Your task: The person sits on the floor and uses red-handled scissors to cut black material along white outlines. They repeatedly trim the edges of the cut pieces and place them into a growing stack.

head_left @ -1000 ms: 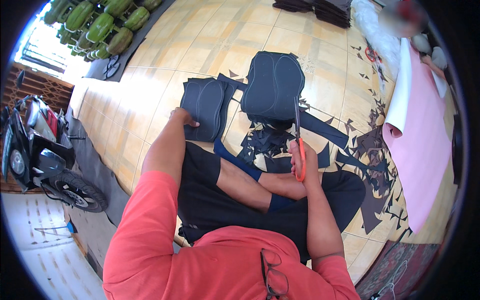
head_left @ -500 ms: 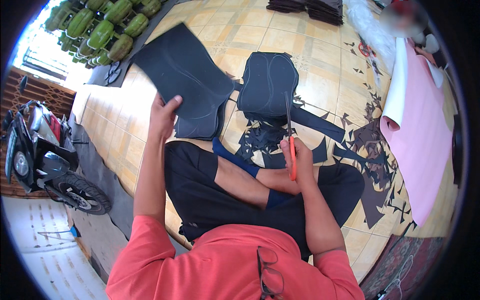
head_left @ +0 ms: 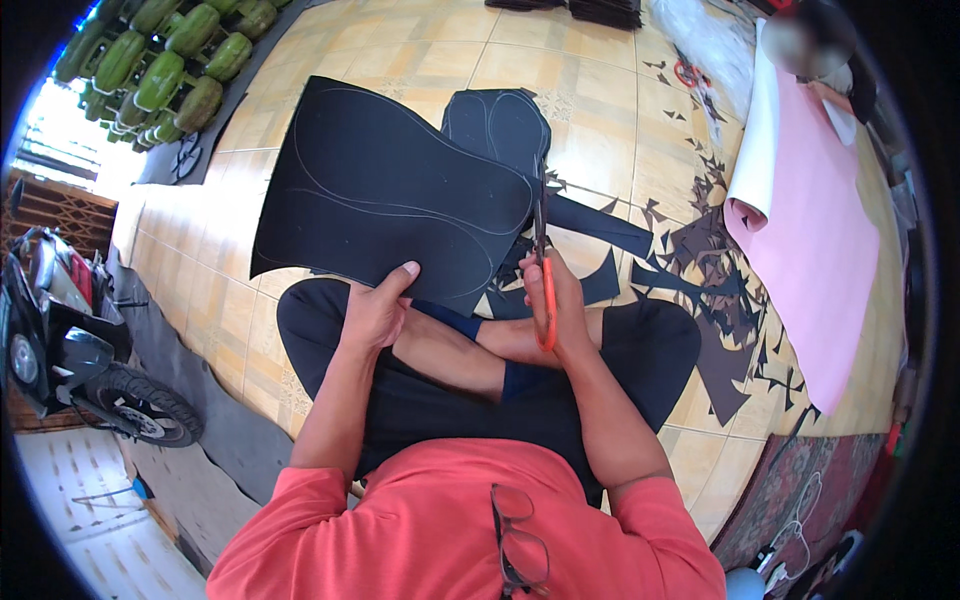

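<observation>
Far left of left hand (head_left: 378, 315): dark motorcycle (head_left: 95, 350). Well beyond left hand, leftward: piled green gas cylinders (head_left: 160, 80). Well right of right hand (head_left: 556, 298): pink sheet (head_left: 815, 240), white on reverse, partly rolled. Well beyond right hand, rightward: red-handled scissors (head_left: 688, 72), clear plastic film (head_left: 712, 50) near. Right of right hand, bodyward: patterned rug (head_left: 790, 470), white cables (head_left: 797, 523).
</observation>
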A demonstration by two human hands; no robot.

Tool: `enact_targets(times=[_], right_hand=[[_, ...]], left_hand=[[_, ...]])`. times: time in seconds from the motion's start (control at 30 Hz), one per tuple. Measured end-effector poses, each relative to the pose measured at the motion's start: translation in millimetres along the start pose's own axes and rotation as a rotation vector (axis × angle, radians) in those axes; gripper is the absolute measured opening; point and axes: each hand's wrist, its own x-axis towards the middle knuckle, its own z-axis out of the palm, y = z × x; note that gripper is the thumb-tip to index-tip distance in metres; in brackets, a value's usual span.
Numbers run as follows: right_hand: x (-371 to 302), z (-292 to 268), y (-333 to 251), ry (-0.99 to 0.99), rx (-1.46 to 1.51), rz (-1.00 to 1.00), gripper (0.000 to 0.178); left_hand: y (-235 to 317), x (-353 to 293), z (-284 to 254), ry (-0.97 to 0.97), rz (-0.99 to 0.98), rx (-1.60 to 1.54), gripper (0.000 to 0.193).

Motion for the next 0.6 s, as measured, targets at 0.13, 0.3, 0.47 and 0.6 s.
enact_targets(times=[0.13, 0.3, 0.47, 0.6], right_hand=[[1, -4, -11, 0.013, 0.061, 0.070, 0.029], [-1, -7, -12, -0.006, 0.089, 0.054, 0.031], [-4, -10, -7, -0.110, 0.094, 0.036, 0.045], [-6, -10, -2, -0.155, 0.078, 0.010, 0.051]], left_hand=[[-6, -1, -6, -0.035, -0.011, 0.014, 0.036], [-4, -1, -4, -0.043, -0.018, 0.018, 0.037], [10, 6, -7, -0.035, -0.001, -0.065, 0.039], [22, 13, -13, -0.019, 0.045, -0.030, 0.039]])
